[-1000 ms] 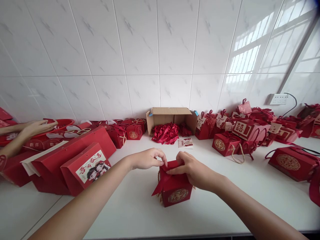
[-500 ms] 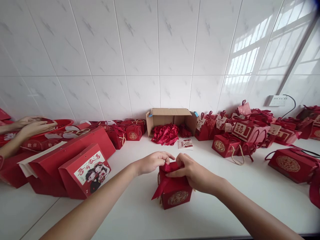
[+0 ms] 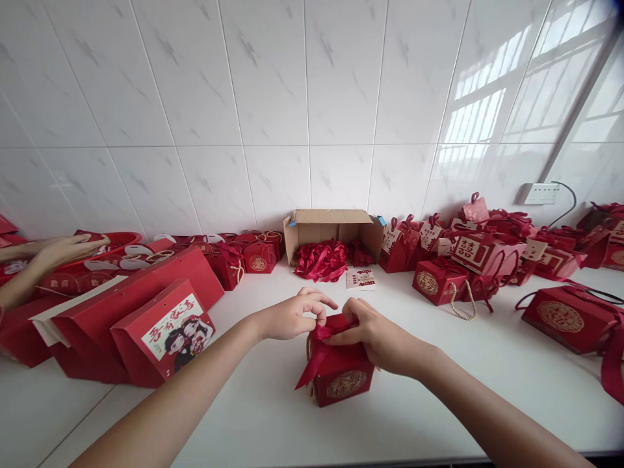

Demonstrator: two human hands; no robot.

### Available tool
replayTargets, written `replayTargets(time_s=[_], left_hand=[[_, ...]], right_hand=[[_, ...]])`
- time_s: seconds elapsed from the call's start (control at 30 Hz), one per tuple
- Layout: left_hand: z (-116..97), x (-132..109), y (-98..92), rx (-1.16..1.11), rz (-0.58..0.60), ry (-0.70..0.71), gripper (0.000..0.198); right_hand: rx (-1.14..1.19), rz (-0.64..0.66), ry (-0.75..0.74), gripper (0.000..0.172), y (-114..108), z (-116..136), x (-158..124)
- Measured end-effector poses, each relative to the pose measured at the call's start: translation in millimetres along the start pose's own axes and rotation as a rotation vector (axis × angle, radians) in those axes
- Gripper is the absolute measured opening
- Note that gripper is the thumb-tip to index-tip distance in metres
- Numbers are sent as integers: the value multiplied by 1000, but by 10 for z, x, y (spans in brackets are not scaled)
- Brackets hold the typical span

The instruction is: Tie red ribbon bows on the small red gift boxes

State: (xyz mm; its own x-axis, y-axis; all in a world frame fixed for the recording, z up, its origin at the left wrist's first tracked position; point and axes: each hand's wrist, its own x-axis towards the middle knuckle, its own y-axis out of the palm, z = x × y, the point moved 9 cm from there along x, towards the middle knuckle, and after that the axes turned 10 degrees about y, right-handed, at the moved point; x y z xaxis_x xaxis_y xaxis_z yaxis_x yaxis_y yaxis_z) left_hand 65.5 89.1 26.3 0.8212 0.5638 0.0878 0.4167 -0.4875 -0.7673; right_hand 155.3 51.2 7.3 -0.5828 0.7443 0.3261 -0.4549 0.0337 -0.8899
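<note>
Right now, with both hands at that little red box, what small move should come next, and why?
Perhaps the left hand should draw the ribbon gently snug: the right hand appears to pin it on top of the red box, the left hand is close beside it, and one ribbon end slants loosely down past the box's corner.

White table (image 3: 253,409) lay open between left forearm (image 3: 195,390) and red box (image 3: 346,383); left hand (image 3: 292,316) and right hand (image 3: 368,331) crowded box top; red bags (image 3: 139,322) walled off left; carton (image 3: 336,216) blocked back; beyond right forearm (image 3: 468,400), bare lane reached rope-handled box (image 3: 431,289); space above hands stood open
</note>
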Motion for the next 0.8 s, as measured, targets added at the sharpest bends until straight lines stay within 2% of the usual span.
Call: replayTargets(time_s=[0.17, 0.23, 0.47, 0.63, 0.8], left_hand=[[-46, 9, -125, 291, -147, 35, 25], [-50, 17, -142, 300, -171, 26, 26], [104, -35, -25, -245, -228, -59, 9], [137, -33, 153, -527, -352, -78, 27], [200, 17, 238, -609, -472, -118, 42]], right_hand=[[-21, -24, -28, 51, -15, 14, -10], [-16, -23, -33, 50, -18, 19, -9], [24, -6, 19, 45, -28, 5, -9], [51, -12, -2, 39, -33, 26, -10], [60, -20, -13, 40, -91, 35, -13]])
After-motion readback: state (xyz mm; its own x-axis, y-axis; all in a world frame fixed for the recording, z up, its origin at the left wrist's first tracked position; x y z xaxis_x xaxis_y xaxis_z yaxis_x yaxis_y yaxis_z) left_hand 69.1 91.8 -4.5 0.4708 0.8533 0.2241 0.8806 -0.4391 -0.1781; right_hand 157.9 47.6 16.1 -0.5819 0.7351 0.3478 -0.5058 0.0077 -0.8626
